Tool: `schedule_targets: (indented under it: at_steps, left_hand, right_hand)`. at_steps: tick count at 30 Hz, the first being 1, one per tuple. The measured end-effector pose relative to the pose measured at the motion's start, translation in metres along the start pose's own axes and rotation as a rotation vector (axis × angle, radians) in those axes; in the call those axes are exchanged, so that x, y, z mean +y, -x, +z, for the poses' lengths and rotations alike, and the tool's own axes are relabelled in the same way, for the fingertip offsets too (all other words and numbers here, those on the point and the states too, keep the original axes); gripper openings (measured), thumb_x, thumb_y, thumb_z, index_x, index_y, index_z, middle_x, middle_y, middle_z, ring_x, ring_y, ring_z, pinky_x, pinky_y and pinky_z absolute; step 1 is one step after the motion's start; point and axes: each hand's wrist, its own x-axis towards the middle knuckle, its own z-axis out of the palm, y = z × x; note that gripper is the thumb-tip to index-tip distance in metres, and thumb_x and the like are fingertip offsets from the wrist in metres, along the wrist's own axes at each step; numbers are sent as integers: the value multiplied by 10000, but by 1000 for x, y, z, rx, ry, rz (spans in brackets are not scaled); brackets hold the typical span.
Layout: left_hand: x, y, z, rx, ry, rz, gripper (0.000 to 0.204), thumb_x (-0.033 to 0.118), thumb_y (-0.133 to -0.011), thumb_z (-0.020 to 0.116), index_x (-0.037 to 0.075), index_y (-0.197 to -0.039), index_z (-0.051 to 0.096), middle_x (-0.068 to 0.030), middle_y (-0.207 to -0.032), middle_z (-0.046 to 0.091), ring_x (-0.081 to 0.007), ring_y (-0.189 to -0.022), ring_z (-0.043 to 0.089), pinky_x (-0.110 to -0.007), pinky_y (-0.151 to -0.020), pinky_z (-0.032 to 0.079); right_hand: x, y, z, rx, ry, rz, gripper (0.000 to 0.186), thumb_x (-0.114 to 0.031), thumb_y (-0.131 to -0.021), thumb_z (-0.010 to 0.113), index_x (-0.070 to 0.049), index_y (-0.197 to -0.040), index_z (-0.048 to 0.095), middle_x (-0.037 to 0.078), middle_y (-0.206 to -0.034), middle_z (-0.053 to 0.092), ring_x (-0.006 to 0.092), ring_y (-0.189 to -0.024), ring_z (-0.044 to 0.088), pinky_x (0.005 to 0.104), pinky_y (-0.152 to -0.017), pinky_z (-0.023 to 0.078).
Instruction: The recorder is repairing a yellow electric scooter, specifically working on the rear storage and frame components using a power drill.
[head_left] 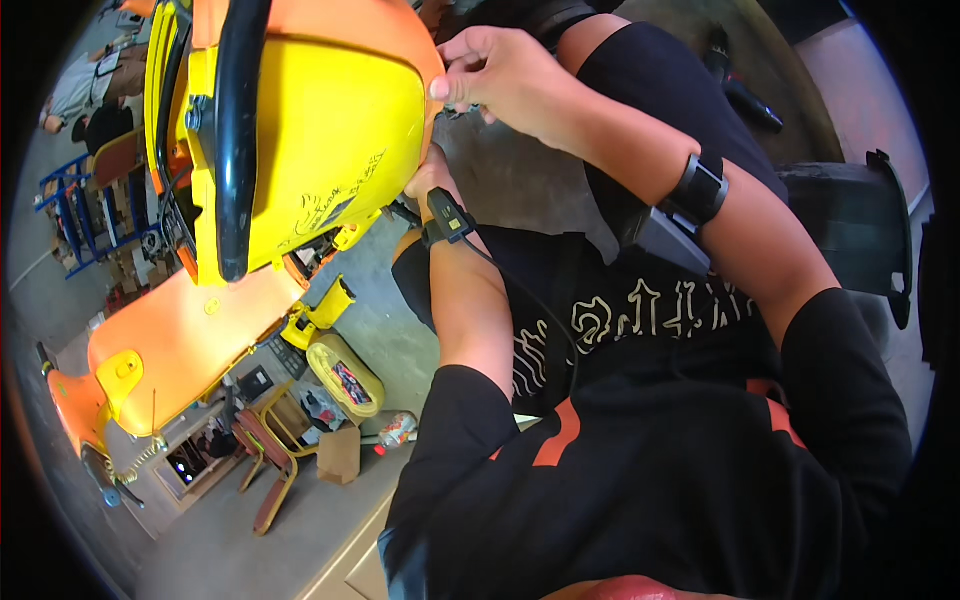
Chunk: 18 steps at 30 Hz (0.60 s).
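A large glossy yellow shell (330, 150) with an orange rim (345, 28) fills the upper left, and a curved black bar (238, 150) runs down its near side. At the shell's right edge, my right hand (485, 75) is closed in a pinch beside the orange rim. Whatever lies between its thumb and fingers is too small to make out. Lower on that same edge, my left hand (428, 178) reaches in against the shell's underside. Its fingers are hidden behind the yellow plastic. Both wrists carry strapped black devices.
Left of me extends a long orange body (190, 340) with a yellow patch. Beneath it are a chair (262, 455), a cardboard box (339, 455) and a yellow wrapped bundle (343, 375). A power drill (745, 95) and a dark bin (850, 230) lie right. Another person (90, 80) is far left.
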Motion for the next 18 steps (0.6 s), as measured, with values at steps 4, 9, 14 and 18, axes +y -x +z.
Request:
schedule_targets:
  at_steps: [4, 9, 14, 18]
  left_hand:
    - [11, -10, -8, -78, 140, -219, 356, 304, -991, 435, 79, -1174, 640, -61, -1183, 680, -253, -1064, 644, -408, -836, 527]
    - [-12, -64, -42, -1, -85, 84, 352, 308, -988, 443, 80, -1170, 642, -82, -1177, 683, -261, -1046, 649, -391, -821, 536]
    - [114, -115, -56, -474, 661, -830, 299, 268, -1009, 447, 73, -1143, 630, -98, -1138, 666, -258, -1024, 616, -380, -785, 525]
    - [4, -63, -39, -182, 220, -292, 286, 245, -1026, 467, 47, -1156, 628, -113, -1150, 653, -263, -1041, 591, -390, -832, 507]
  right_hand:
    - [15, -9, -10, -40, 139, -105, 390, -187, -864, 752, 4, -1187, 644, 42, -848, 660, 120, -728, 592, 245, -628, 477]
    - [20, -5, -40, -142, 223, -69, 371, -153, -928, 672, -24, -1272, 617, 50, -949, 675, 134, -789, 607, 250, -666, 501]
    - [-6, 1, 3, -202, 138, -108, 337, -137, -950, 640, -18, -1265, 618, 49, -986, 686, 118, -790, 604, 247, -673, 502]
    - [32, -12, -17, 72, 457, -364, 257, -200, -898, 673, 21, -1026, 640, 173, -900, 668, 343, -824, 658, 392, -705, 512]
